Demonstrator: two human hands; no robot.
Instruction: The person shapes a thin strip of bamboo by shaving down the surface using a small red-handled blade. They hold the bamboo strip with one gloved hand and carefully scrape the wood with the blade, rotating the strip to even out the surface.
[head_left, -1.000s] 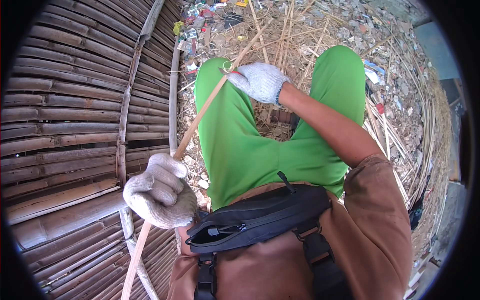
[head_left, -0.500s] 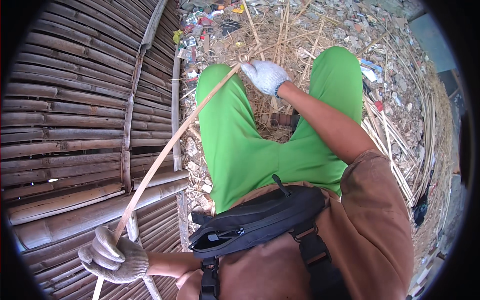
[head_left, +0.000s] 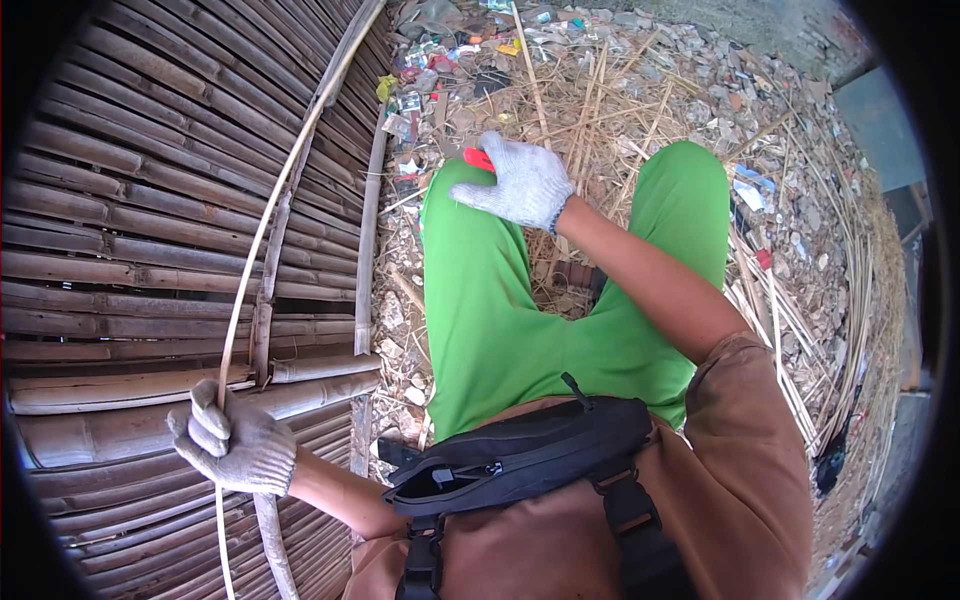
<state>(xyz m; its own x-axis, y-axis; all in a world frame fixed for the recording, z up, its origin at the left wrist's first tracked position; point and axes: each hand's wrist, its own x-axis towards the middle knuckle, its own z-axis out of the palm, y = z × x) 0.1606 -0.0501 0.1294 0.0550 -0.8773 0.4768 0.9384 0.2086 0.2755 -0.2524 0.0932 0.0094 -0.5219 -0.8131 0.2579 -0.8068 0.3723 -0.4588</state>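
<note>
At the lower left, my left hand (head_left: 235, 440) wears a knitted grey-white glove, its fingers closed around a long, thin bamboo strip (head_left: 262, 235). The strip bows upward from the hand to the top of the picture, over the bamboo slats, and its other end runs down past the lower edge. My right hand (head_left: 520, 185), gloved the same way, is above my left knee. Between its thumb and fingers sits a red object (head_left: 478, 158); most of it is hidden, so its kind cannot be made out.
A wall of bamboo slats (head_left: 130, 250) takes up the left side. Litter and broken stones (head_left: 440, 60) cover the ground ahead, with loose straw and strips (head_left: 600, 110) between. More long strips (head_left: 775, 310) lie at the right. A black waist bag (head_left: 530, 455) rests across my body.
My right hand has let go of the bamboo strip and now has a red object in it. The strip's far part has swung left and up over the slats; my left hand has risen slightly.
</note>
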